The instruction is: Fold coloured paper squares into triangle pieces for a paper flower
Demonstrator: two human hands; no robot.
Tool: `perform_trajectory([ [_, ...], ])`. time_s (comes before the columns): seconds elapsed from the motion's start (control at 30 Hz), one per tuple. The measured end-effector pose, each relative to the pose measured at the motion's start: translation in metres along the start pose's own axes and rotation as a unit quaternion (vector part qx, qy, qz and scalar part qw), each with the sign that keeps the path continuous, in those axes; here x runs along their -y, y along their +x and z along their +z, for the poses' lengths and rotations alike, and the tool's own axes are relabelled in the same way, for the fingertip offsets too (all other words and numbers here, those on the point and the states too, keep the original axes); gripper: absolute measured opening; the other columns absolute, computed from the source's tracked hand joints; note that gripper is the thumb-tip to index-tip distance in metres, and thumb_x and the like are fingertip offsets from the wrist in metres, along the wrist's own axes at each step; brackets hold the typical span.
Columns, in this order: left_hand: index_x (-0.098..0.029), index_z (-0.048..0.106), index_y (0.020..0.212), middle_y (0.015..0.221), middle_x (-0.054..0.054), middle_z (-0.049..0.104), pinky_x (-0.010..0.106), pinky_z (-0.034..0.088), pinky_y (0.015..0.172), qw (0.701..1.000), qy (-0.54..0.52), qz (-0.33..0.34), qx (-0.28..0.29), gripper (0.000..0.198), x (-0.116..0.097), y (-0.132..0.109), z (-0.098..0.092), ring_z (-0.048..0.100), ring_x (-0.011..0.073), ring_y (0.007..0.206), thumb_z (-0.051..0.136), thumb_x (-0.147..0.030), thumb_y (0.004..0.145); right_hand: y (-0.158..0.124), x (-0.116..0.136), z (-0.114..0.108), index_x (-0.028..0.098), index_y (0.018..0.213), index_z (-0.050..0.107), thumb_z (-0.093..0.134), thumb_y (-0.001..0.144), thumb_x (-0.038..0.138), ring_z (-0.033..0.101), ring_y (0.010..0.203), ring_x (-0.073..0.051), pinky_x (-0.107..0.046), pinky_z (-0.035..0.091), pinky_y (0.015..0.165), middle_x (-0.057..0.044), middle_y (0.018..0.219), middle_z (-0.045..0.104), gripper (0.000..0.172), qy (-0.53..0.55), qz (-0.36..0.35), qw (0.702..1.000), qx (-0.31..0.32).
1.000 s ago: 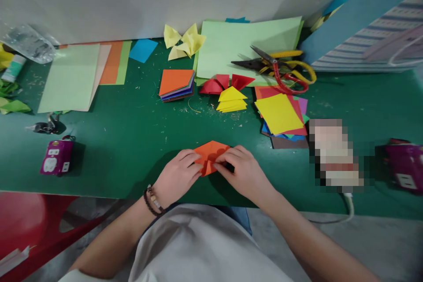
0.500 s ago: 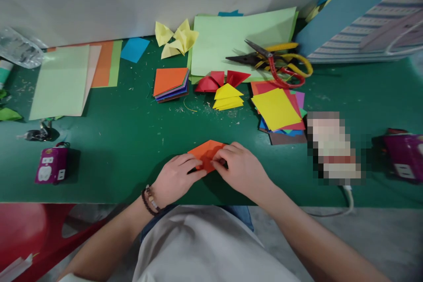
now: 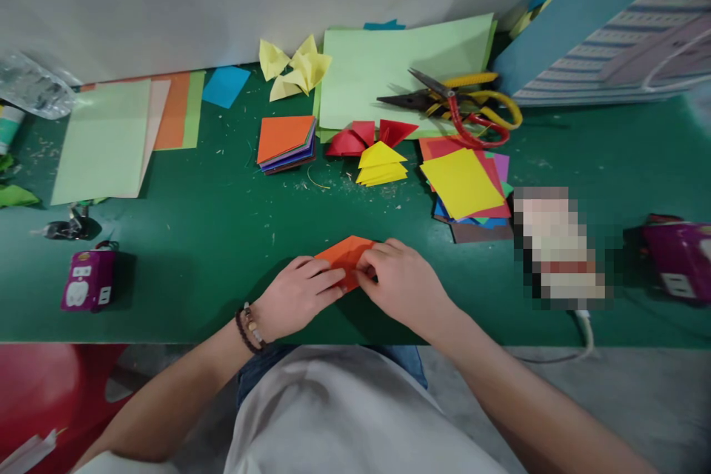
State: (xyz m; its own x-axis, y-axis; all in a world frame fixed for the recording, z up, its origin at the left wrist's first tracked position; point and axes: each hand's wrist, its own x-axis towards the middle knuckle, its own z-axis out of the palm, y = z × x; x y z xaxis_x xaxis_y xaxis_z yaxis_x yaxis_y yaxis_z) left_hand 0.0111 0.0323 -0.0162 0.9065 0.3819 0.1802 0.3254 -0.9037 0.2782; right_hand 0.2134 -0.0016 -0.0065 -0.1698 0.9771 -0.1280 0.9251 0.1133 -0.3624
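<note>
A folded piece of orange paper lies on the table in front of me, its far edge rising to a blunt point. My left hand holds its left side, with the fingers laid across the top. At the right side, my right hand pinches the paper between thumb and curled fingers. Both hands cover much of its near part. Beyond them sit a stack of folded papers with orange on top, folded yellow pieces and red folded pieces.
Scissors and pliers rest on pale green sheets. Coloured paper squares lie to the right, by a blurred phone-like object. Larger sheets and a purple power socket are on the left. A blue striped box stands back right.
The fingers of my left hand have flattened and come down over the orange paper. My right hand keeps its pinch, almost in the same spot. The view has shifted slightly.
</note>
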Motion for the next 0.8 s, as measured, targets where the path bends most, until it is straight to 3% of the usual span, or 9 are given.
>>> perform_trajectory([
  [0.2,-0.024,0.068,0.098,0.109,-0.002,0.068,0.033,0.042,0.086,0.999,-0.028,-0.010,0.025,0.020,0.003,0.005,-0.005,0.054,0.0168,0.105,0.049,-0.021,0.096,-0.002,-0.003,0.003,0.020,0.068,0.056,0.055,0.081,0.016,0.054,0.075,-0.021,-0.032,0.039,0.066,-0.005,0.073,0.065,0.014,0.007,-0.025,0.999,-0.026],
  [0.37,-0.024,0.069,0.094,0.108,-0.002,0.069,0.033,0.041,0.086,0.998,-0.047,-0.008,0.038,0.019,0.006,0.006,-0.006,0.053,0.0171,0.108,0.050,-0.022,0.095,-0.012,-0.010,0.015,0.019,0.086,0.059,0.056,0.086,0.020,0.053,0.081,-0.021,-0.033,0.039,0.070,-0.006,0.084,0.063,0.003,0.027,-0.069,0.993,-0.090],
  [0.5,-0.021,0.063,0.110,0.111,0.002,0.068,0.033,0.040,0.088,0.996,-0.065,-0.021,0.048,0.020,0.007,0.005,-0.007,0.052,0.0182,0.110,0.052,-0.022,0.093,-0.023,-0.012,0.025,0.020,0.075,0.060,0.052,0.090,0.023,0.048,0.074,-0.020,-0.033,0.033,0.067,-0.005,0.074,0.059,0.017,-0.012,-0.116,0.981,-0.155],
  [0.6,-0.018,0.057,0.120,0.112,0.005,0.068,0.035,0.040,0.088,0.995,-0.075,-0.038,0.056,0.028,0.006,0.005,-0.007,0.052,0.0199,0.111,0.051,-0.022,0.093,-0.027,-0.008,0.027,0.020,0.070,0.060,0.051,0.091,0.020,0.046,0.071,-0.019,-0.033,0.030,0.065,-0.004,0.069,0.059,0.022,-0.027,-0.137,0.976,-0.166],
  [0.8,-0.017,0.054,0.122,0.113,0.007,0.067,0.037,0.040,0.092,0.993,-0.085,-0.046,0.066,0.032,0.005,0.005,-0.007,0.050,0.0213,0.114,0.051,-0.019,0.091,-0.031,0.007,0.031,0.020,0.067,0.059,0.050,0.092,0.018,0.045,0.066,-0.017,-0.032,0.028,0.063,-0.002,0.063,0.057,0.027,-0.053,-0.170,0.967,-0.184],
])
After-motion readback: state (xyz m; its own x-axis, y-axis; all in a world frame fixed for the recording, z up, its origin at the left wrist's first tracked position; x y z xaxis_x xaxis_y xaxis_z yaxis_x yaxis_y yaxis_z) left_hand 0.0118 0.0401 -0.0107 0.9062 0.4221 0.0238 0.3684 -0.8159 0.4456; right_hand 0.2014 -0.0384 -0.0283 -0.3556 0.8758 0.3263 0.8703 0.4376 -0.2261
